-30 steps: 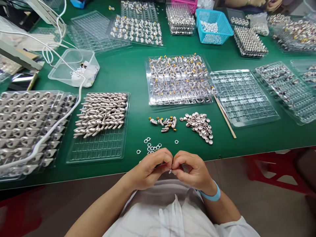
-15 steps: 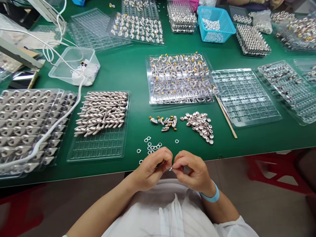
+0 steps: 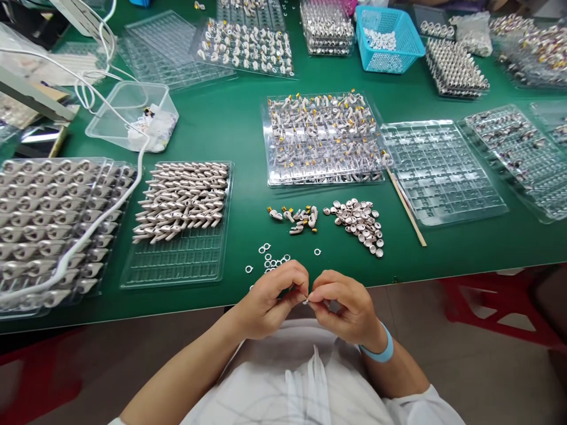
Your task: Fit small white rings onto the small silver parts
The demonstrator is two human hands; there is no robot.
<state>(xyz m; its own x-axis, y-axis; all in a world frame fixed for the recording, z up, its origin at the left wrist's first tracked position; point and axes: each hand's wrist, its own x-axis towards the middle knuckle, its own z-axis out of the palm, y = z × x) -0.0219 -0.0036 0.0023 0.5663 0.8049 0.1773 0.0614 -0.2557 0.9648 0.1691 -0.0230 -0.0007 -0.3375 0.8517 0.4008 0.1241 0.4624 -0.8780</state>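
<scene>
My left hand [image 3: 274,298] and my right hand [image 3: 343,304] meet fingertip to fingertip just off the table's front edge. Both are closed in a pinch on one small pale part [image 3: 305,301], mostly hidden by the fingers. Just beyond my left hand lie several loose white rings [image 3: 277,261], a few partly covered by it. One single ring [image 3: 318,252] sits apart, beyond the fingertips. Farther back is a little group of beige curved pieces with gold-coloured tabs [image 3: 297,219]. To its right spreads a pile of small round metallic caps [image 3: 359,223].
A clear tray of gold-tabbed pieces [image 3: 325,174] stands behind the piles. A wooden stick [image 3: 410,215] lies beside another clear tray [image 3: 443,177]. At left are a tray of slim metallic shells [image 3: 177,260], a white cable [image 3: 101,221] and a clear tub [image 3: 106,127]. A blue basket [image 3: 390,59] stands farther back.
The hands stay pinched together in nearly the same spot, with only slight finger movement. The view has shifted a little; the things on the table lie as before.
</scene>
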